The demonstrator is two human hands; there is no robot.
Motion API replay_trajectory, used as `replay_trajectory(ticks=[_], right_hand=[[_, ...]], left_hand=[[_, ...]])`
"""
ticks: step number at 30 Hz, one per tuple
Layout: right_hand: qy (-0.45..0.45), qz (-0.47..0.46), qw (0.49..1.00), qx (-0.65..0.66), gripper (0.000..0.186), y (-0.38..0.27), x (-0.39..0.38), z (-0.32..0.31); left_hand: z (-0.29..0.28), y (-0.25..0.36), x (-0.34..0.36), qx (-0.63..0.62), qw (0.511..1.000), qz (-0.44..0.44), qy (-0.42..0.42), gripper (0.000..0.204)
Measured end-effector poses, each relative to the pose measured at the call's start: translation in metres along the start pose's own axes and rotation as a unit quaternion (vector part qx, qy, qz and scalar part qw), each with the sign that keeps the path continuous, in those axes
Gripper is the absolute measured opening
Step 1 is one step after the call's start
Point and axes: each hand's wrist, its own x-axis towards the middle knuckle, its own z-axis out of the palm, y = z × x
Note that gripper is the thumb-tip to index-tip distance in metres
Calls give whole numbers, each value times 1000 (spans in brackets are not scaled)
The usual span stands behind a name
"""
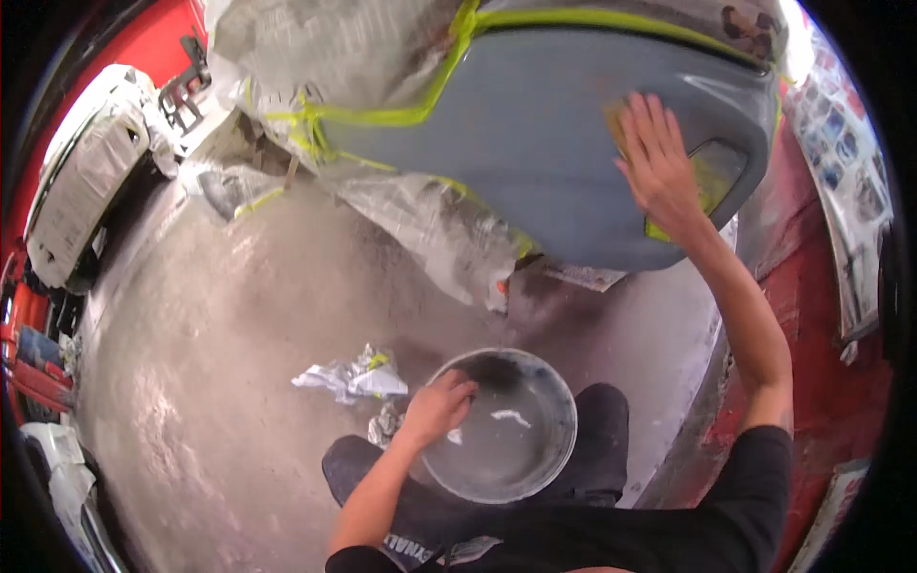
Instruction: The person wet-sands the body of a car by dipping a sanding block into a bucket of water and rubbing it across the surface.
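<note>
My right hand (657, 167) lies flat on a grey car body panel (544, 124), fingers stretched out. Under its palm and fingers is a tan sheet, likely sandpaper (614, 124), whose edge shows on the left side. Yellow-green masking tape (592, 16) borders the panel, and a taped recess (721, 172) lies just right of my wrist. Over the left rim of a round grey bucket (570, 411) is my left hand (441, 409), its fingers curled inward. A dark bit shows at those fingertips, too small to name. Water with whitish scraps stands in the bucket, between my knees.
Masking film (334, 57) covers the area left of the panel and hangs toward the floor. Crumpled paper and tape (355, 374) lie left of the bucket. A white bumper (91, 191) stands at far left, and a splotched panel (845, 162) at far right.
</note>
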Motion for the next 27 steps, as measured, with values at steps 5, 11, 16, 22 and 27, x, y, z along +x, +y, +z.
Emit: replay_trajectory(ticks=[5,11,16,22,27], right_hand=[[56,-64,993,84,69,-68,89,27],[6,-30,999,-38,64,-19,19,-4],[42,-78,994,67,67,-78,105,28],[-96,-14,994,-44,76,-25,-6,2],[26,-65,994,79,80,-78,53,41]], left_hand=[[6,0,-1,1,1000,-3,-22,26],[0,-10,-8,0,1000,12,-3,26],[3,0,-7,-13,1000,16,-4,27],[-4,-7,-10,-26,1000,14,6,27],[4,-8,-4,-21,1000,12,-20,28]])
